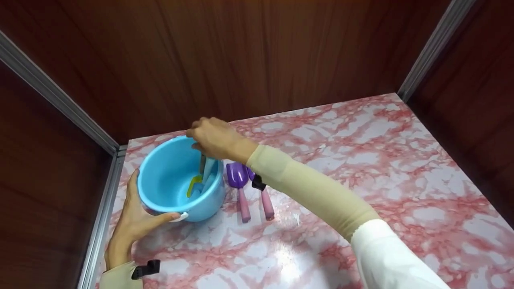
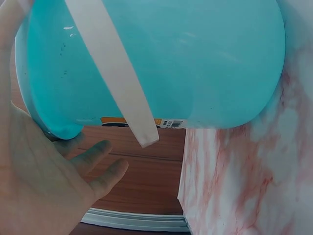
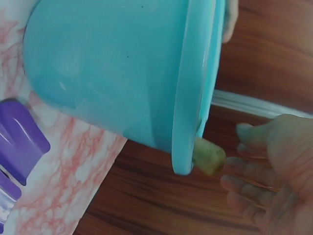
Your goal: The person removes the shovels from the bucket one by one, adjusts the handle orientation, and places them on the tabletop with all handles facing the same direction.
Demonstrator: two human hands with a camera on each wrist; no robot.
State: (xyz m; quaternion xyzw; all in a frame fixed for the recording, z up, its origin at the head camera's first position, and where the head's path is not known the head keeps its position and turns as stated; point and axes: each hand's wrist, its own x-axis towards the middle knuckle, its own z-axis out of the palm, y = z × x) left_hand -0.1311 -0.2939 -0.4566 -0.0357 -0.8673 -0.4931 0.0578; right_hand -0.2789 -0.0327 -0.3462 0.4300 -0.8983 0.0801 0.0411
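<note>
A light blue bucket stands upright at the table's left. My left hand rests against its left side, fingers spread along the wall and thumb by the white handle. Over the far right rim hovers my right hand, its loosely bent fingers just apart from the end of a wooden handle that sticks out of the bucket. Inside lie a yellow-green piece and a light blue tool, both partly hidden. To the bucket's right lie a purple scoop with a pink handle and a second pink-handled tool, partly covered by my arm.
The table has a red and white marbled top. Dark wood panels stand behind it and on both sides, with grey metal strips at the corners.
</note>
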